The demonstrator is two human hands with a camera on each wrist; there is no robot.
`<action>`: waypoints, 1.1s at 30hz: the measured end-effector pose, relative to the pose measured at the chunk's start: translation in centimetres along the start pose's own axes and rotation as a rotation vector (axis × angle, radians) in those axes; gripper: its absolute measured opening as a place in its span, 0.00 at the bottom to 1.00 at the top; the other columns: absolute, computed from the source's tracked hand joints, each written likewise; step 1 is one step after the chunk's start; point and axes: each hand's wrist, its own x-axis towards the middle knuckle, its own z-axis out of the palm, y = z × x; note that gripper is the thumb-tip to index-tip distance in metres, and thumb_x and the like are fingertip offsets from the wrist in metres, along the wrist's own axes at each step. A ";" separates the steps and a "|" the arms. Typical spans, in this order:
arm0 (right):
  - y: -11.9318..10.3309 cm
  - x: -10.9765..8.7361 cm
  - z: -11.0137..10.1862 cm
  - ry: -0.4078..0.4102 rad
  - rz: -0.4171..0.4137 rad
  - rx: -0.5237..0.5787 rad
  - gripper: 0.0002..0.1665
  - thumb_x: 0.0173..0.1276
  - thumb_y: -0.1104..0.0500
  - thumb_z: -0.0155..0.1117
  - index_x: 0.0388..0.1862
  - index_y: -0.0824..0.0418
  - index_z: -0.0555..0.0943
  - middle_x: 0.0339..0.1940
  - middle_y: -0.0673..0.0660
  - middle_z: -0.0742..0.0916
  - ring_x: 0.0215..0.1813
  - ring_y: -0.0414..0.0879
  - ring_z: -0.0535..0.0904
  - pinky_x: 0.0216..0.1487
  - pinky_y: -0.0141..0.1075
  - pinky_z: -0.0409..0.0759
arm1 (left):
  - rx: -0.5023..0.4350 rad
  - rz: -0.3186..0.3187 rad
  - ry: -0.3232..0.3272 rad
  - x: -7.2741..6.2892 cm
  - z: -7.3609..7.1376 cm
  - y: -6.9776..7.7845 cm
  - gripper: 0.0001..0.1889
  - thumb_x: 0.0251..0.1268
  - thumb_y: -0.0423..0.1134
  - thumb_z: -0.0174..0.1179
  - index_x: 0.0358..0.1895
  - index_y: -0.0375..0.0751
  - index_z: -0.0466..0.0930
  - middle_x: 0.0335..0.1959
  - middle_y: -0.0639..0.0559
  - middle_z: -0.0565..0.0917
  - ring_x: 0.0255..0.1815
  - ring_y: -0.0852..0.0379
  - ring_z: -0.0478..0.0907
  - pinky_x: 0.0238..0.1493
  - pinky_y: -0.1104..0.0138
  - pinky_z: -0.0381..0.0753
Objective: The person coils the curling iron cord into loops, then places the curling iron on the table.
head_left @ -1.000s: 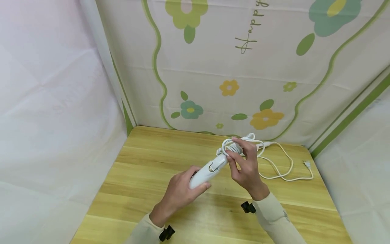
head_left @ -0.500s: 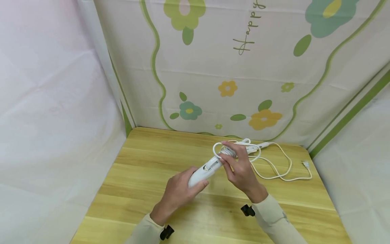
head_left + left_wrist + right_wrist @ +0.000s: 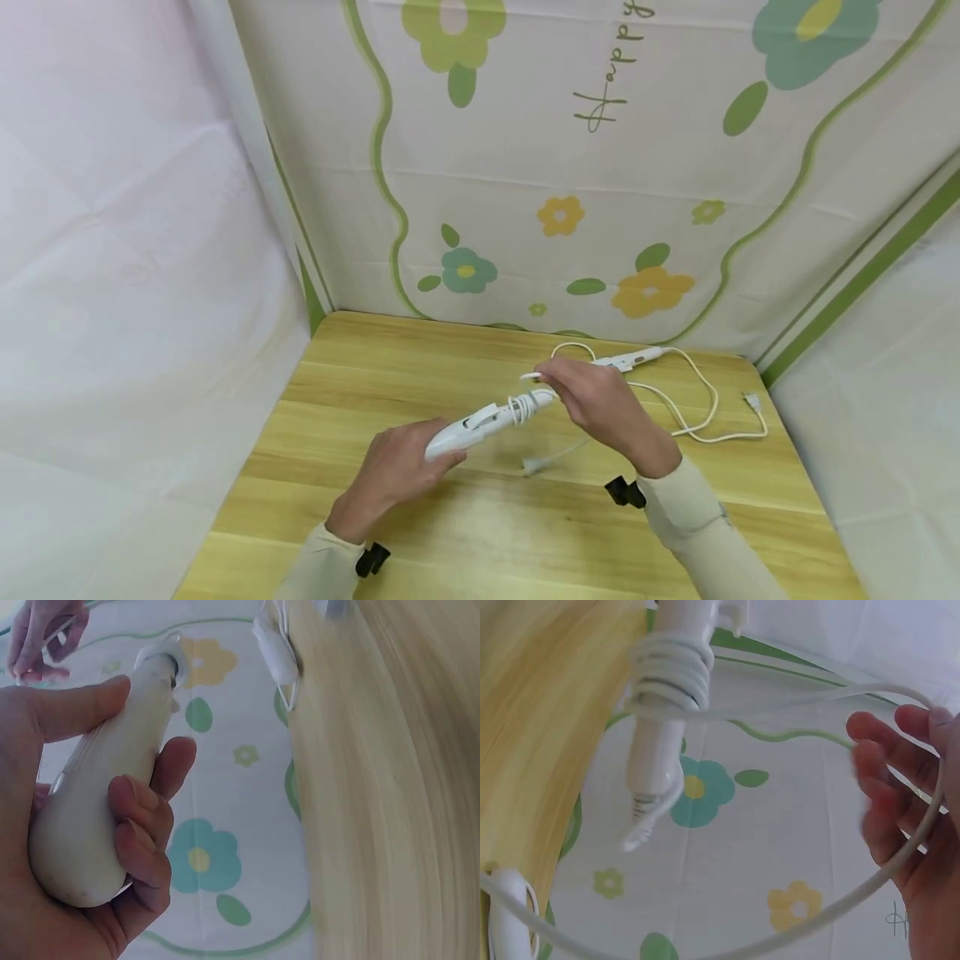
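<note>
A white hair iron point(image 3: 480, 425) slants up to the right over the table, its thick rounded end gripped by my left hand point(image 3: 401, 462). In the left wrist view, thumb and curled fingers lie around that smooth body point(image 3: 112, 780). Several turns of white power cord point(image 3: 671, 675) wrap the narrow handle near its ribbed cord outlet. My right hand point(image 3: 600, 408) pinches the cord between thumb and fingers, just beyond the handle end. From there a loop point(image 3: 840, 900) sweeps round in the right wrist view. A blurred plug point(image 3: 534, 467) hangs from the cord's free end below the hands.
A second white appliance point(image 3: 637, 358) lies at the back right of the wooden table point(image 3: 390, 358), its cord looping right to a plug point(image 3: 752, 402). A flower-printed cloth point(image 3: 510, 167) stands behind the table, with white cloth at both sides.
Both hands have drawn apart, the left going left and down with the iron. The bunched cord near the right fingers has become turns around the handle, and the loose plug now dangles.
</note>
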 end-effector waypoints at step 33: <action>-1.9 3.2 -1.1 -0.016 -0.151 0.433 0.15 0.91 0.59 0.51 0.49 0.60 0.85 0.35 0.49 0.88 0.28 0.34 0.76 0.32 0.22 0.74 | -0.297 -0.228 -0.084 -0.8 -2.1 -4.0 0.21 0.82 0.61 0.60 0.45 0.45 0.86 0.28 0.57 0.83 0.22 0.60 0.73 0.23 0.66 0.73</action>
